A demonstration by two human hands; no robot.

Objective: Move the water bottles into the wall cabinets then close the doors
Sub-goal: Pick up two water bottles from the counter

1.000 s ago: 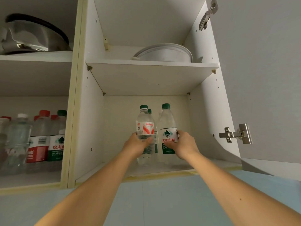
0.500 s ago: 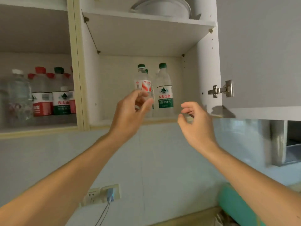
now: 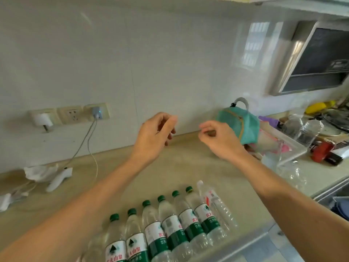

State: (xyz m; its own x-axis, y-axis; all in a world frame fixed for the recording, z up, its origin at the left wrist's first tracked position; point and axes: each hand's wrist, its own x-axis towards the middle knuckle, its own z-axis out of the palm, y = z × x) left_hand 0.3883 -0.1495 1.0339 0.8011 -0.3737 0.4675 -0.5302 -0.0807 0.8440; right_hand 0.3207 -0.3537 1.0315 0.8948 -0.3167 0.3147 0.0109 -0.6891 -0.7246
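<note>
Several clear water bottles with green caps and green labels stand in a row on the beige counter at the bottom of the view. At the row's right end stands a white-capped bottle with a red and white label. My left hand and my right hand hang in the air above the counter, beyond the bottles, fingers loosely curled and holding nothing. The wall cabinets are out of view except for a strip of underside at the top right.
A teal bag sits at the back right by a clear plastic box, empty bottles and clutter. A range hood hangs on the right. Wall sockets with a charger cable and a white device lie on the left.
The view has dropped from the open cabinet to the counter. Both hands let go of the two bottles in the cabinet and came down, now empty above the row of bottles.
</note>
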